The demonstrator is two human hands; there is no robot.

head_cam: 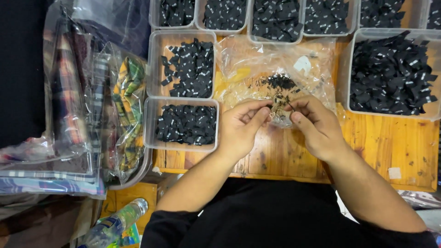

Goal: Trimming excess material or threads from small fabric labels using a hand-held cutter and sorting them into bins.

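Small dark pins or fasteners (279,106), bunched in a tangled cluster, sit at the centre of the frame between both hands; what exactly they are is too small to tell. Left hand (242,125) pinches the cluster from the left with thumb and forefinger closed on it, and right hand (316,125) pinches it from the right in the same narrow grip. Just above the hands lies a crumpled clear plastic bag (257,59) with more of the dark bits scattered inside it. All of this rests on a wooden bench (390,147) that fills the middle and right of the frame. Left of the hands stand two clear tubs of black labels (186,124), one above the other, and a larger tub (390,73) of the same labels sits at the upper right. A row of further tubs (275,18) runs along the top edge. At the far left, folded checked fabrics in plastic sleeves (73,115) are stacked, and a plastic bottle (117,222) lies at the lower left
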